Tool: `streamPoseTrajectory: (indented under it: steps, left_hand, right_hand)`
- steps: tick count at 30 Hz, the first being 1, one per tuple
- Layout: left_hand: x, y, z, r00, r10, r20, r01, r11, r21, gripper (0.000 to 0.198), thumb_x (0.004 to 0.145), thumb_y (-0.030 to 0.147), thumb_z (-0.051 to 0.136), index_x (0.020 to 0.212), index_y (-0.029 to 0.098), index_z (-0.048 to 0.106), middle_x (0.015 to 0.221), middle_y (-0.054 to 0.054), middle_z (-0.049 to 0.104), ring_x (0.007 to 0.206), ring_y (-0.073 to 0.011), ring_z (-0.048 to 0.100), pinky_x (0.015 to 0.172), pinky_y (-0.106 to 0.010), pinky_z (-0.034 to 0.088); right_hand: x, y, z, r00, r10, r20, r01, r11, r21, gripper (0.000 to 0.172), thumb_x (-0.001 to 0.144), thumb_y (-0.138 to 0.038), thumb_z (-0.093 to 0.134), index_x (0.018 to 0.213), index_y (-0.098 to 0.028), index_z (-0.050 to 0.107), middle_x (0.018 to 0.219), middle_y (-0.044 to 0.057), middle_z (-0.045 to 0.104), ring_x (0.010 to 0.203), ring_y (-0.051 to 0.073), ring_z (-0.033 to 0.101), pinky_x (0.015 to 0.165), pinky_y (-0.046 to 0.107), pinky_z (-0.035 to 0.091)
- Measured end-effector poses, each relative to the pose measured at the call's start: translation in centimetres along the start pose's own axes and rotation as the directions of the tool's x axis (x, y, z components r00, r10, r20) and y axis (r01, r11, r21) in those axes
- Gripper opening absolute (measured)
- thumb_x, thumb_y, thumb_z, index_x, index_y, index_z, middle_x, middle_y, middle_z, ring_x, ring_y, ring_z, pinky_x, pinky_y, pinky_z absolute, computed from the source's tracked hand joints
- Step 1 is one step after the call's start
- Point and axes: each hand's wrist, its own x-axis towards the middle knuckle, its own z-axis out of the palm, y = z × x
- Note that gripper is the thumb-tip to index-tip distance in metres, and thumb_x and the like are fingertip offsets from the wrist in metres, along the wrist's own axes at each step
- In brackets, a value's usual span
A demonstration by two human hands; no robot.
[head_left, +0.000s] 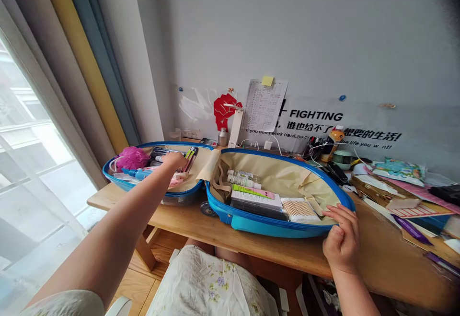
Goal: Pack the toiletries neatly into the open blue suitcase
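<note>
A small blue suitcase (273, 232) lies spread open on the desk, both halves lined in beige. My left hand (174, 160) reaches into the left half, over dark pens and a slim pink-and-green package (190, 157); its fingertips are hidden. Left of it are a purple bath puff (132, 158) and a blue item (141, 174). My right hand (343, 229) grips the right half's front rim, fingers over the edge and thumb outside. Near those fingers sits a pack of cotton swabs (300, 209). Beside it are a white box (257, 200), a green-and-pink tube (253, 191) and small bottles (244, 181).
The wooden desk (384, 253) carries papers and packets at right, with a purple item (412, 229) there. Behind the suitcase stand an orange-labelled bottle (335, 141), a jar (342, 159) and a metal bottle (223, 136). Curtains (82, 57) hang at left.
</note>
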Motion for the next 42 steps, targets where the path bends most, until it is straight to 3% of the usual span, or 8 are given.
streamPoseTrajectory:
  steps: [5,14,20,28,32,36,39,42]
  left_hand:
    - [-0.1,0.0,0.5,0.996,-0.089,0.031,0.087,0.994,0.067,0.049,0.078,0.047,0.059,0.115,0.018,0.071,0.127,-0.024,0.066,0.123,-0.0471,0.056,0.096,-0.061,0.044]
    - [-0.7,0.4,0.8,1.000,-0.009,0.009,0.009,1.000,0.027,0.046,0.087,0.044,0.048,0.115,0.015,0.069,0.131,-0.023,0.064,0.124,-0.0400,0.058,0.098,-0.050,0.046]
    - [-1.3,1.0,0.3,1.000,0.011,-0.001,-0.011,0.998,-0.056,0.050,0.095,0.051,0.034,0.104,0.016,0.069,0.112,-0.020,0.073,0.106,-0.0342,0.068,0.088,-0.042,0.050]
    - [-2.6,2.7,-2.0,0.979,0.075,-0.190,-0.108,0.980,-0.167,0.043,0.102,0.043,0.029,0.131,0.021,0.051,0.129,-0.011,0.068,0.114,-0.0251,0.065,0.087,-0.031,0.050]
    - [-5.2,5.7,-3.8,0.870,0.405,-0.282,-0.464,0.866,-0.188,0.034,0.101,0.040,0.039,0.125,0.022,0.055,0.122,-0.006,0.070,0.106,-0.0202,0.067,0.083,-0.026,0.049]
    - [-9.7,10.1,-4.0,0.636,0.770,-0.057,-0.772,0.634,-0.053,0.030,0.098,0.043,0.049,0.118,0.024,0.062,0.114,-0.004,0.071,0.097,-0.0202,0.068,0.077,-0.026,0.049]
    - [-12.8,13.2,-2.6,0.508,0.855,0.101,-0.861,0.505,0.056,0.032,0.097,0.044,0.051,0.120,0.024,0.062,0.122,-0.007,0.066,0.103,-0.0229,0.068,0.078,-0.027,0.051]
    - [-14.5,15.4,-0.8,0.486,0.847,0.216,-0.873,0.457,0.173,0.036,0.098,0.044,0.051,0.123,0.021,0.062,0.126,-0.012,0.064,0.110,-0.0282,0.067,0.080,-0.032,0.054]
  right_hand:
    - [0.0,0.1,0.0,1.000,0.001,0.009,-0.001,1.000,0.006,0.041,0.101,-0.044,0.030,0.096,-0.020,0.063,0.098,0.012,0.065,0.109,0.030,0.061,0.097,0.056,0.046]
    - [-0.1,0.2,0.0,1.000,0.002,-0.003,-0.002,1.000,0.022,0.040,0.101,-0.043,0.032,0.096,-0.020,0.064,0.099,0.012,0.066,0.109,0.030,0.061,0.098,0.055,0.045]
    - [-0.1,0.2,0.0,1.000,0.000,0.012,0.000,1.000,0.004,0.041,0.101,-0.043,0.030,0.095,-0.020,0.063,0.099,0.012,0.065,0.109,0.030,0.061,0.097,0.055,0.046]
    - [-0.1,0.4,-0.1,1.000,-0.009,0.023,0.009,1.000,-0.008,0.041,0.101,-0.043,0.029,0.095,-0.020,0.062,0.098,0.012,0.065,0.108,0.029,0.061,0.097,0.054,0.047]
    - [0.1,0.0,0.0,1.000,-0.021,0.008,0.021,1.000,-0.006,0.040,0.101,-0.042,0.030,0.096,-0.019,0.063,0.098,0.012,0.066,0.110,0.029,0.062,0.096,0.053,0.047]
    - [0.0,-0.1,0.1,1.000,0.006,-0.009,-0.006,1.000,0.005,0.042,0.101,-0.044,0.031,0.094,-0.020,0.063,0.098,0.012,0.066,0.108,0.029,0.062,0.096,0.054,0.047]
    - [0.0,0.0,0.1,1.000,-0.001,0.003,0.001,1.000,-0.002,0.041,0.101,-0.043,0.030,0.096,-0.019,0.063,0.099,0.013,0.066,0.109,0.029,0.061,0.097,0.054,0.046]
    - [0.0,0.1,0.0,0.999,-0.035,0.005,0.035,0.999,-0.006,0.038,0.102,-0.039,0.030,0.099,-0.019,0.063,0.100,0.013,0.066,0.110,0.029,0.060,0.096,0.053,0.047]
